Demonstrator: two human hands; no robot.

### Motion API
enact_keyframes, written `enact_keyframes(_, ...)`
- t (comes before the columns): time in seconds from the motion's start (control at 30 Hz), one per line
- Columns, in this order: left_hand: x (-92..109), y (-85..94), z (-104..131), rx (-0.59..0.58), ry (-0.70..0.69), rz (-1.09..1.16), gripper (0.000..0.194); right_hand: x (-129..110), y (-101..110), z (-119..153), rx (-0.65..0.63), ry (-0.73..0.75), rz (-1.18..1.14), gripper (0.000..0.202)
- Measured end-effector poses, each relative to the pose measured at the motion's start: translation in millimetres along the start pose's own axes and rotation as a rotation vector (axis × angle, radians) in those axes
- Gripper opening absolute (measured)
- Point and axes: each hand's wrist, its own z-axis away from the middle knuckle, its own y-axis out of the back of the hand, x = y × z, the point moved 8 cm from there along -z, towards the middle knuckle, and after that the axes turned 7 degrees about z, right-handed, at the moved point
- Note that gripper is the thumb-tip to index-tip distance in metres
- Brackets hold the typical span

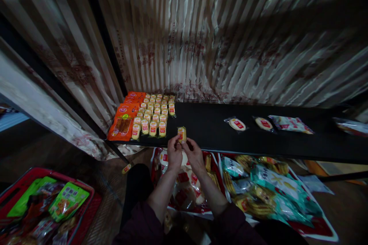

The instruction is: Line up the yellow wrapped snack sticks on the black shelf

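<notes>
Between the fingertips of my left hand (174,154) and my right hand (194,155) is a small wrapped snack cake (181,133), yellow with a red label. Both hands are closed on its lower end, at the front edge of the black shelf (201,126). To the left, several like snack cakes (153,128) stand in rows on the shelf. Orange snack bags (123,122) overlap at the shelf's left end. Under my wrists, a red basket (221,183) holds round white wrapped pastries and more yellow packs.
Right along the shelf lie two round wrapped pastries (237,124) and a white-and-pink packet (290,124). A second basket (330,229) below holds teal bags; a red basket (86,185) with green bags stands lower left. Black posts (100,19) and a striped curtain (195,38) bound the shelf.
</notes>
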Motion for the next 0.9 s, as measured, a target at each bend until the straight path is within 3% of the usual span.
enact_keyframes(0.37,4.8,-2.8,-13.3,0.026,-0.09,-0.174,0.028,22.2,-15.6,-23.3,0.055,-0.044,0.026,0.043)
enact_keyframes(0.6,14.7,-7.3,-24.2,0.027,-0.101,-0.133,0.031,22.4,-25.7,-37.2,0.017,0.011,0.027,0.04)
enact_keyframes(0.9,6.3,-16.1,-45.3,0.038,-0.042,-0.106,0.032,25.3,-32.2,-69.9,0.042,0.06,0.081,0.034)
